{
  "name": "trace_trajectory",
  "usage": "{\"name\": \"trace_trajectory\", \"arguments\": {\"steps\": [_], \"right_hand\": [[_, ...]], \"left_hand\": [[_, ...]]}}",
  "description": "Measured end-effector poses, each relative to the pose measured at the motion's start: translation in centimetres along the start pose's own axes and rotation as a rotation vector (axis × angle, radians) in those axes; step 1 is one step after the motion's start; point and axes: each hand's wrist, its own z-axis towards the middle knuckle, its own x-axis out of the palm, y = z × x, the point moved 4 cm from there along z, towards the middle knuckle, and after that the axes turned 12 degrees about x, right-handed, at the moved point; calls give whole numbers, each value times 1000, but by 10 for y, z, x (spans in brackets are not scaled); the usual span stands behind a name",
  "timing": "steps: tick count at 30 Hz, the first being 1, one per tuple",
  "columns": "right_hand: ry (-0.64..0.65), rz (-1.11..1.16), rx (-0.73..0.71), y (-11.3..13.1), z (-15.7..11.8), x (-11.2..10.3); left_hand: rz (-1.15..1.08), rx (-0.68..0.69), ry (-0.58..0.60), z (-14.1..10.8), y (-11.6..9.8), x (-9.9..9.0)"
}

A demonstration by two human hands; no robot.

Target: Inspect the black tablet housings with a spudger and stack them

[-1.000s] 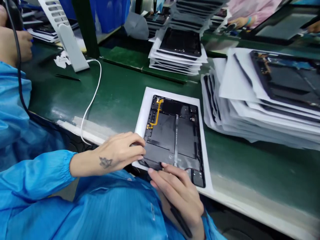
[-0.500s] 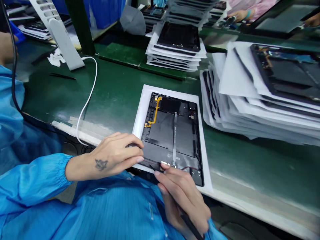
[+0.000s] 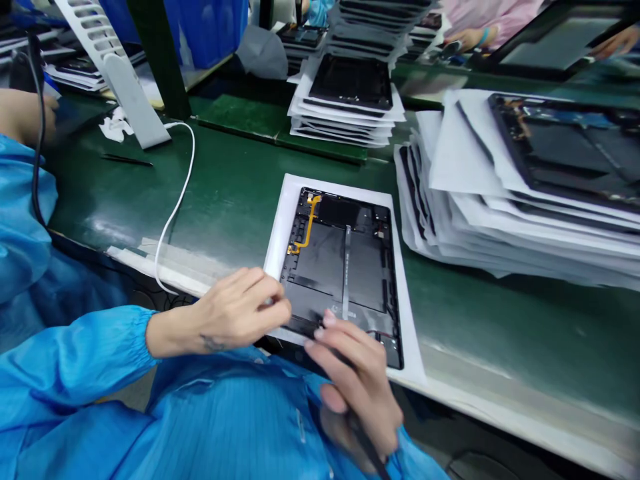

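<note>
In front of me lies a black tablet housing with its inner side up, showing a yellow flex cable on the left and a grey ribbon cable down the middle. It rests on a white sheet. My left hand is at its lower left corner, fingers curled with thumb and forefinger together; what they pinch, if anything, is hidden. Over the lower edge, my right hand is closed round a slim black tool. The tool's tip is blurred, so its kind is unclear.
White-sheeted stacks of tablet housings stand at right and at the back. Left are black tweezers, a white stand and its white cable. A co-worker's arm is at far left; another person's hand is behind.
My left hand's fingers have curled in more and the wrist has turned. My right hand has shifted slightly left and up, its fingertips lifting from the housing's lower edge.
</note>
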Motion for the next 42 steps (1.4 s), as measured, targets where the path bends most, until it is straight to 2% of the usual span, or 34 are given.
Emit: {"name": "trace_trajectory", "arguments": {"steps": [2,4,7,9,12,17,23,30,37,42], "right_hand": [[-8,116,85,0,4,-6],[52,71,97,2,10,-7],[176,-164,70,4,21,2],[192,-227,42,4,27,10],[176,-178,26,3,31,18],[168,-103,78,0,33,21],[160,-98,77,-1,34,20],[151,-116,48,-1,34,18],[247,-227,-80,-2,32,19],[308,-246,-95,-1,33,20]], "left_hand": [[39,90,-34,2,-3,-4],[-37,97,-58,2,-3,-4],[-210,35,-114,-1,-4,0],[-281,12,-163,-4,-5,2],[-327,-82,-227,-8,-4,1],[-442,-367,-280,-12,6,-4],[-500,-383,-304,-9,4,-1],[-460,-341,-244,-7,7,0],[-220,-187,5,-12,15,1],[-109,-99,77,-12,9,-1]]}}
